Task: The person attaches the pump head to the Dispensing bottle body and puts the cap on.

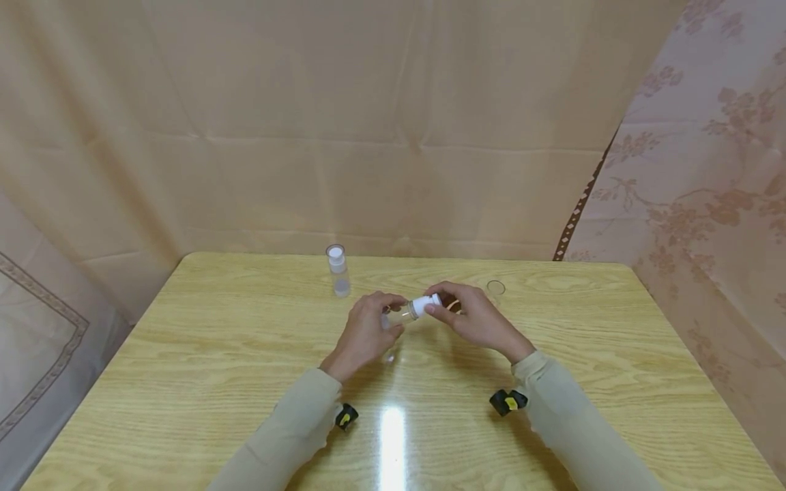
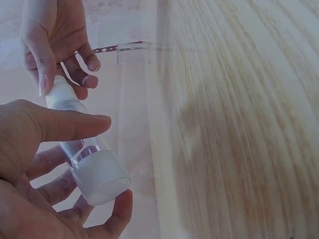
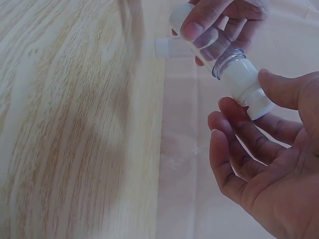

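Observation:
A clear bottle [image 1: 402, 315] with a white pump top [image 1: 426, 304] is held tilted above the table between both hands. My left hand [image 1: 365, 331] grips the bottle body, thumb on one side and fingers on the other; its white base [image 2: 102, 177] shows in the left wrist view. At the other end, my right hand [image 1: 475, 317] holds the pump top between thumb and fingers. In the right wrist view the white collar [image 3: 239, 77] sits at the bottle's neck; whether it is fully seated I cannot tell.
A second clear bottle with a white top [image 1: 339, 271] stands upright at the back, left of the hands. A transparent cap [image 1: 495, 288] stands behind the right hand. The wooden table [image 1: 215, 354] ends at a beige curtain [image 1: 295, 170].

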